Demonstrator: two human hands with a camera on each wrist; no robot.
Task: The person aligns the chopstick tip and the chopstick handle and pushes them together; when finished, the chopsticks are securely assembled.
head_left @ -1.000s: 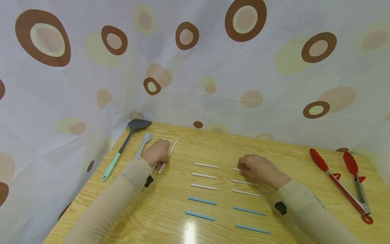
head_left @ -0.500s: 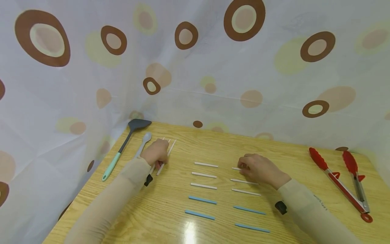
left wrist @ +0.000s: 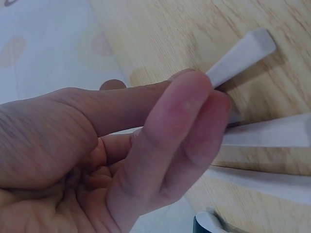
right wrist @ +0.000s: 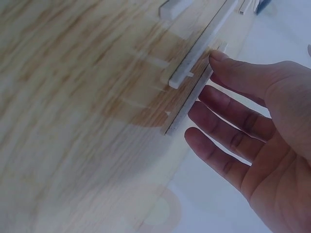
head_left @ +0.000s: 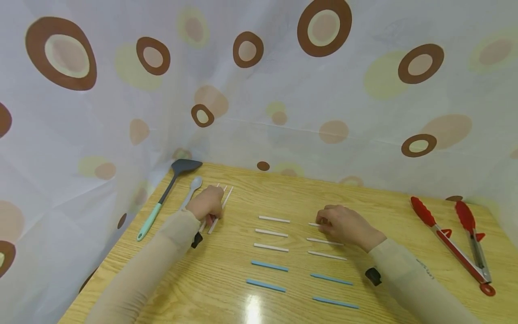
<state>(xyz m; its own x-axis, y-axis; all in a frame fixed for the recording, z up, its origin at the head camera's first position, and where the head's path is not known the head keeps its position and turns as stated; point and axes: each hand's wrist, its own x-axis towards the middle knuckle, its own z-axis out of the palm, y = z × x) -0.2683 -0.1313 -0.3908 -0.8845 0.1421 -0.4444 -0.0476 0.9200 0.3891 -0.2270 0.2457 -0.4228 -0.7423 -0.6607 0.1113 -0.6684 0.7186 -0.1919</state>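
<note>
My left hand [head_left: 207, 203] is at the left, its thumb and fingers pinching a white chopstick [head_left: 227, 197] that lies slantwise beside two more, largely covered by the hand. In the left wrist view the square end of that chopstick [left wrist: 245, 56] juts past the fingertips, with another white chopstick [left wrist: 272, 133] below it. My right hand [head_left: 344, 223] is over the top stick of the right-hand column and hides most of it. Its thumb and fingertips pinch this white chopstick [right wrist: 177, 121] low at the table. A neighbouring chopstick [right wrist: 199, 48] lies parallel and close by.
Two columns of short sticks lie mid-table, white ones [head_left: 271, 232] behind blue ones [head_left: 265, 285]. At far left are a turner [head_left: 166, 191] with a mint handle and a grey spoon [head_left: 196, 182]. Red-tipped tongs [head_left: 453, 245] lie open at right. A patterned curtain [head_left: 291, 103] borders the table.
The chopstick under my left hand has shifted slightly left, closer to the two beside it. My right hand has stayed in place.
</note>
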